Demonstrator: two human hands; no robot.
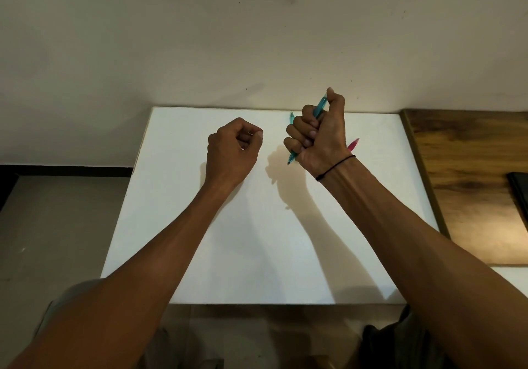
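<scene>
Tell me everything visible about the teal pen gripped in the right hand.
The teal pen is a slim stick of translucent blue-green plastic. The right hand grips it in a fist over the white board, with the thumb pressed on its upper end. It is tilted, its top away and to the right, and its narrow tip pokes out below the little finger. The curled fingers hide its middle. Only that hand is seen touching it.

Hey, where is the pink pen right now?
In the head view the pink pen peeks out on the right side of the white board, just behind the wrist of the right hand, which grips a teal pen.
</scene>
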